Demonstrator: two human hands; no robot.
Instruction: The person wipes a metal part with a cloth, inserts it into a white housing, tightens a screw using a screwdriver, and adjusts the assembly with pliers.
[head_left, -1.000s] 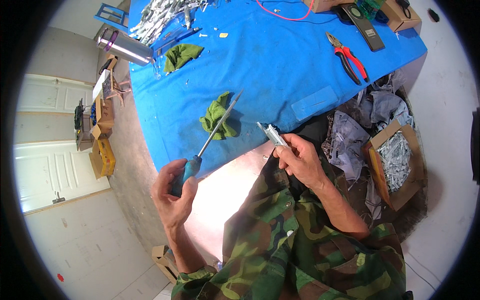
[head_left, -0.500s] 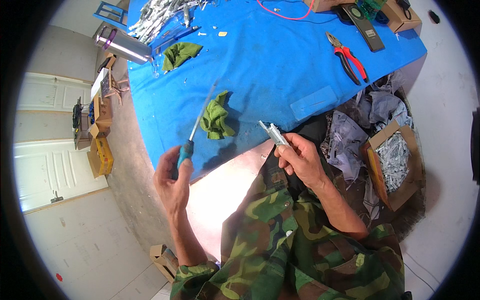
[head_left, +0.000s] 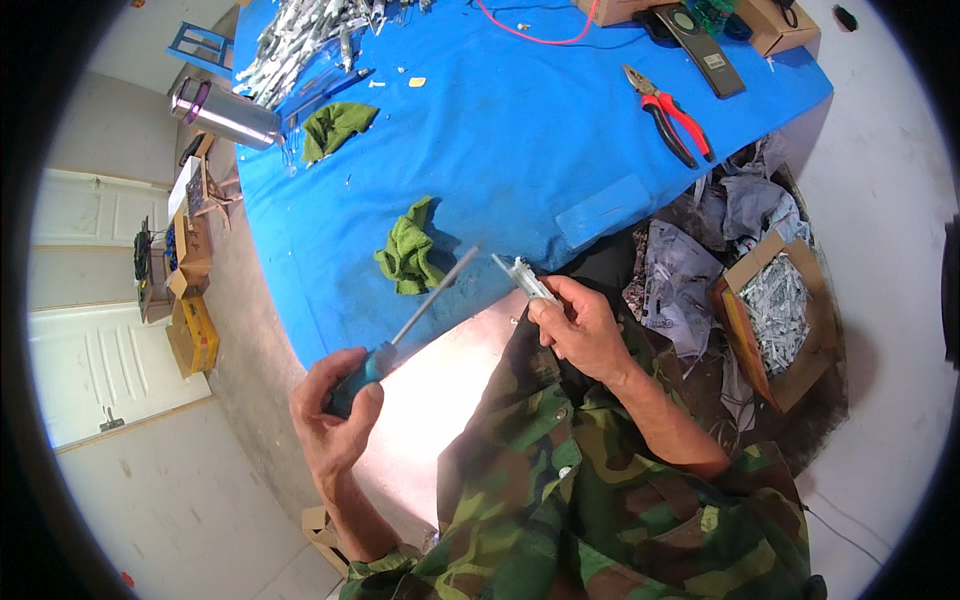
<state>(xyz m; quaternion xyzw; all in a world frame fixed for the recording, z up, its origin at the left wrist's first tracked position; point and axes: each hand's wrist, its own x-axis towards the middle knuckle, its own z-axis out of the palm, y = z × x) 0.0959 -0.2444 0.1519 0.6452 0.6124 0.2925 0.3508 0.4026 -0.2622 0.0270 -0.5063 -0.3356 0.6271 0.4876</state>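
screwdriver (head_left: 382, 355) swung rightward, shaft (head_left: 432, 298) pointing upper right; left grip (head_left: 332, 428) clasping handle (head_left: 351, 388), right grip (head_left: 590, 338) pinching metal piece (head_left: 530, 281)

The left hand (head_left: 330, 420) is bare and curled in a grip, its fingers bent on the outer side and its thumb set opposite them on the inner side. The left wrist (head_left: 342, 478) runs nearly straight into the bare left forearm (head_left: 362, 518), which rises from a green-and-brown camouflage left sleeve (head_left: 385, 572) and leans leftward. The right hand (head_left: 585, 328) is bare too, pinching with thumb and index finger, the other fingers folded underneath. From the right wrist (head_left: 622, 375), the bare right forearm (head_left: 668, 428) slants down and rightward to the matching camouflage right sleeve (head_left: 762, 490). The two hands are well apart, the right one reaching farther forward.
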